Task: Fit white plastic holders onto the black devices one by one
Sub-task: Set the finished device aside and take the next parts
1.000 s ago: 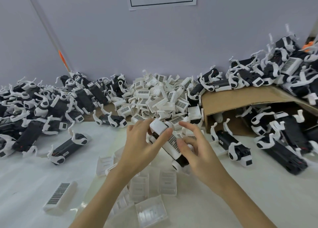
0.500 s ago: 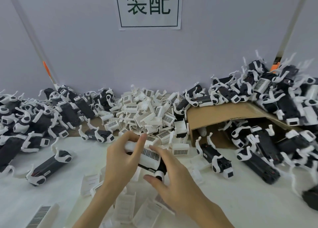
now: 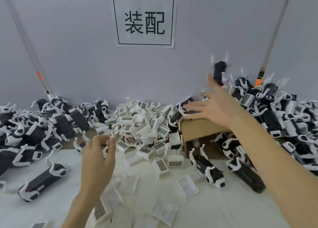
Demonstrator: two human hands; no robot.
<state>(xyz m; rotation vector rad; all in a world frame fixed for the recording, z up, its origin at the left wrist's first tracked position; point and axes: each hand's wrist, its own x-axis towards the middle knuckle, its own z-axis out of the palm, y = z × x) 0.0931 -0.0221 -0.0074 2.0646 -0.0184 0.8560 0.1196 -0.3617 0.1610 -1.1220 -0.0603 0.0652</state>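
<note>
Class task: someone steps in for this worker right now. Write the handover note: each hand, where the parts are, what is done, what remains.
Right hand: open, fingers spread; a fitted black device is in the air just beyond it, above the right-hand pile.
Left hand: fingers loosely curled, holding nothing, near the heap of white holders.
Done: that device has its holder on.
Left: many white holders still lie loose; whether any black devices still lack one cannot be told.

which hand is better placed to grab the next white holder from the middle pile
Left. The left hand hovers, fingers loosely curled, at the near edge of the white holder pile. The right hand is spread open far right over the cardboard box, beside an airborne black device.
</note>
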